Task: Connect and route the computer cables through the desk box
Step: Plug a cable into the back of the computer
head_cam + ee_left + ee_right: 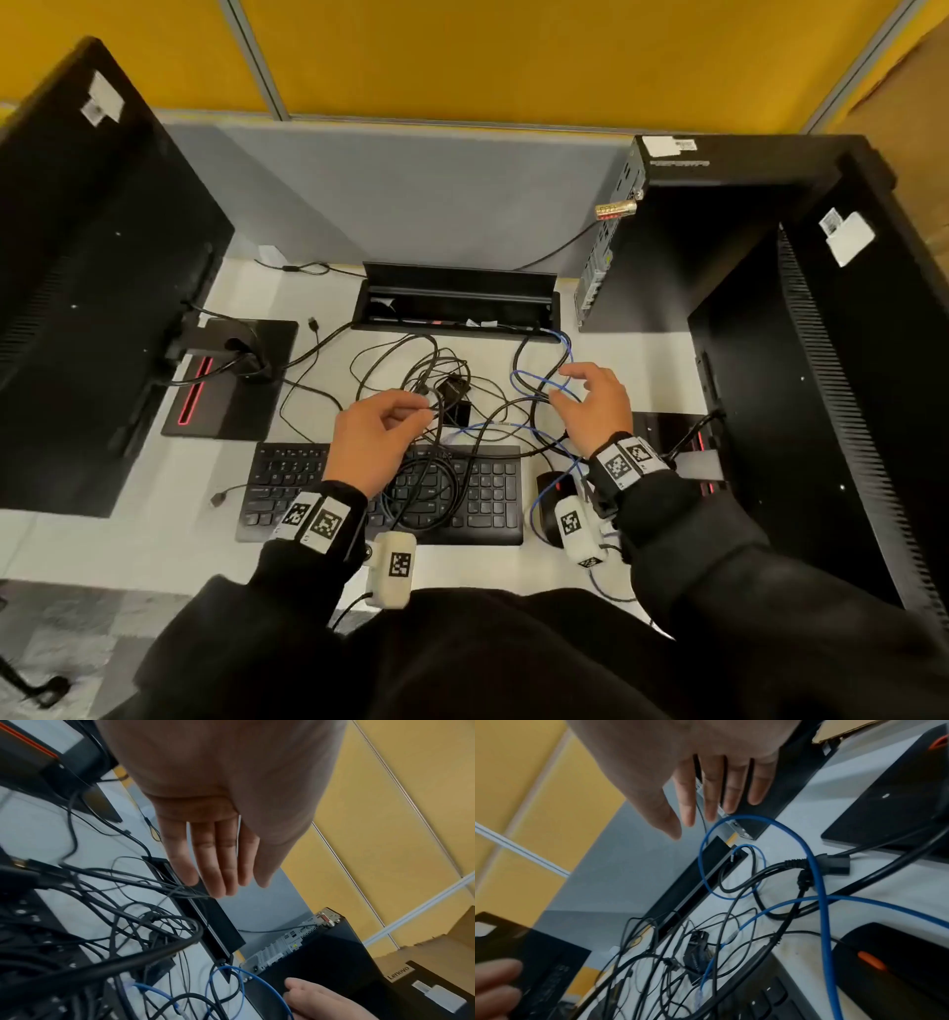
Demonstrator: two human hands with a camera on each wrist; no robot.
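The black desk box [547, 299] is sunk into the white desk with its lid raised, also in the left wrist view [218, 925] and the right wrist view [695, 882]. A tangle of black cables [431, 367] [123, 923] [659, 953] lies in front of it. A blue cable [534, 383] [228, 983] [820, 874] loops out of the box's right end. My left hand [411, 411] [221, 862] hovers over the black tangle, fingers straight, holding nothing. My right hand [570, 385] [706, 801] is spread above the blue loops, empty.
A black keyboard [287, 488] lies under the near cables, with a mouse [549, 485] at its right. Left monitor [92, 257] with its base [231, 380], right monitor [847, 360] and a computer tower [667, 246] flank the work area.
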